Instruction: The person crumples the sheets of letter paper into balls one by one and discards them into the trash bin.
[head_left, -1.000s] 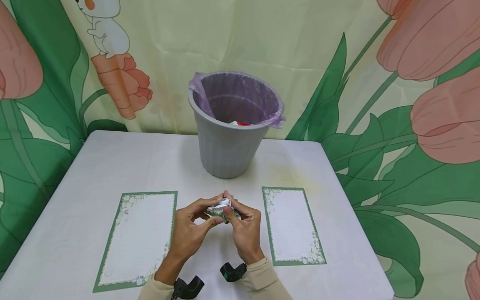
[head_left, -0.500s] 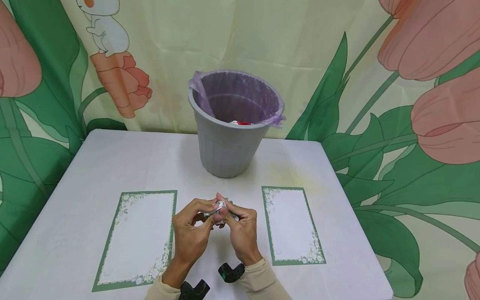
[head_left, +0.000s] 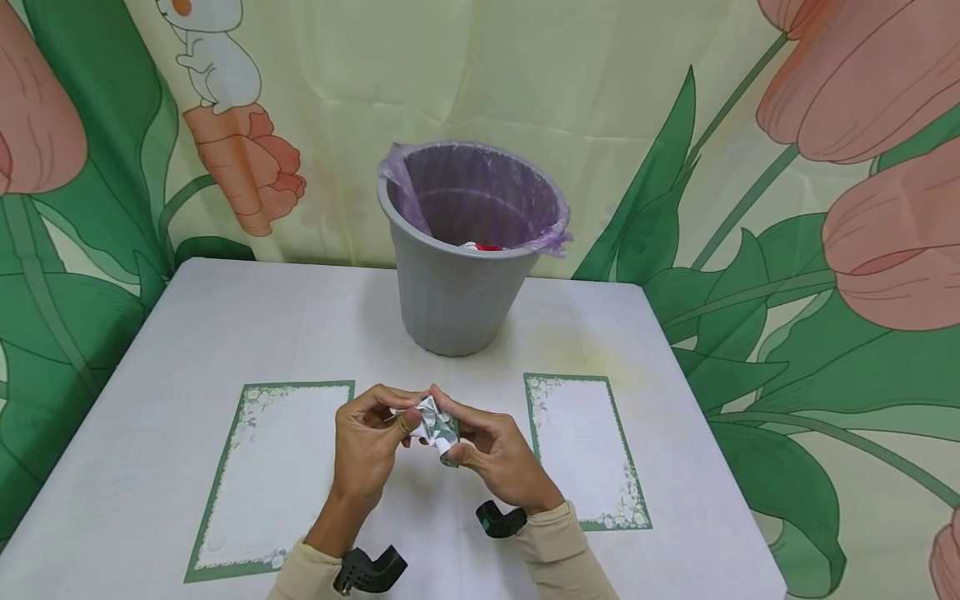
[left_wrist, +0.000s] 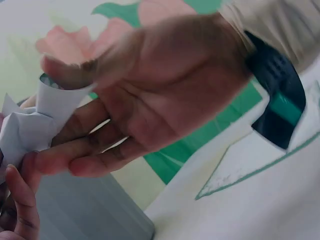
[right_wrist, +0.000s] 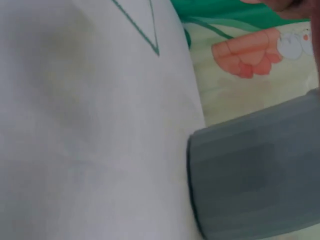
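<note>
While the person's left hand pinched one side of a crumpled white-and-green paper wad between thumb and fingers, the right hand held the other side, thumb pressed to the near edge, index finger fairly straight along the far one. Neither hand was wide open. Wad sat between both sets of fingertips, apparently clear of the white cloth-covered table. Right-wrist view didn't show the grip.

Step in hand, as judged: crumpling, only partly done, since loose flaps stuck out. Next move seemed to call for tucking those inward and squeezing evenly from both sides.

Nearby: flat white rectangular sheet with green floral border left of the left hand; matching flat white sheet right of the right hand; grey ribbed plastic bin with translucent purple liner beyond both hands.
</note>
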